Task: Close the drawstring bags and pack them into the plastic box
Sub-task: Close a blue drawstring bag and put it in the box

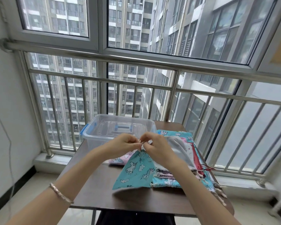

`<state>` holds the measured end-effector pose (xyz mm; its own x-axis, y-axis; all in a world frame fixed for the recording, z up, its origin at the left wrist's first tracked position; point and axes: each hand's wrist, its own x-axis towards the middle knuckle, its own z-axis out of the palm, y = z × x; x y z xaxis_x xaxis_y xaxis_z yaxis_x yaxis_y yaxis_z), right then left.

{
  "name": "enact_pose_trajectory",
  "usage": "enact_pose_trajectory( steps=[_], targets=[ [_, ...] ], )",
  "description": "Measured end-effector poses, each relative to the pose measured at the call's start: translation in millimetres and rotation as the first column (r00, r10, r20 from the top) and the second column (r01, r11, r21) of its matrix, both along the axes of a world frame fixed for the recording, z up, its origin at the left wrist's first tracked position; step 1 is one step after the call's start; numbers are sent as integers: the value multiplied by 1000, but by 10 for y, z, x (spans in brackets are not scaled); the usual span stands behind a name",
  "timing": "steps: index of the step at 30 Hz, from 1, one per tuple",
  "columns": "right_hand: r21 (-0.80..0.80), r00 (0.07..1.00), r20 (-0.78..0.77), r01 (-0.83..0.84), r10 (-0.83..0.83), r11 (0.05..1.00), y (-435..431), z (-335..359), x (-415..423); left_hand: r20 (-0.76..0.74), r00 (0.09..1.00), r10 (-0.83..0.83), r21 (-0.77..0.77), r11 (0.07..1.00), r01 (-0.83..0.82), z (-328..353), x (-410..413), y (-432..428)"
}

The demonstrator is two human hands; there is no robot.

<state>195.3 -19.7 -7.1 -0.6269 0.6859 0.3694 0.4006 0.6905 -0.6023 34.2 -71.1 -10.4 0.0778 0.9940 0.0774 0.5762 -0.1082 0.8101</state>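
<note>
head view: both hands, left hand (pixel 125 144) and right hand (pixel 156 147), pinch the cords atop the teal unicorn-print cloth drawstring bag (pixel 135 171), lifted over the brown table (pixel 94 189). cinch evenly before the clear plastic box (pixel 104 135).

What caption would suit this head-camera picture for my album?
Left hand and right hand pinch the drawstring atop a teal unicorn bag; clear plastic box behind, more bags piled beside.

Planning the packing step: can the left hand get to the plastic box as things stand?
Probably yes: the plastic box stands just behind the left hand with nothing between, but that hand is pinching the top of the teal bag.
</note>
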Motion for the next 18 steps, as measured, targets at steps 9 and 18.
enact_pose_trajectory(
  steps=[9, 18],
  targets=[
    [-608, 962, -240, -252, 128, 753, 90, 41, 37, 49, 998, 41, 96, 994, -46, -43, -54, 5],
    [-490, 974, -209, -178, 84, 853, 126, -38, 8, -23, 988, 151, 145, 979, -146, -94, -85, 59]
  ],
)
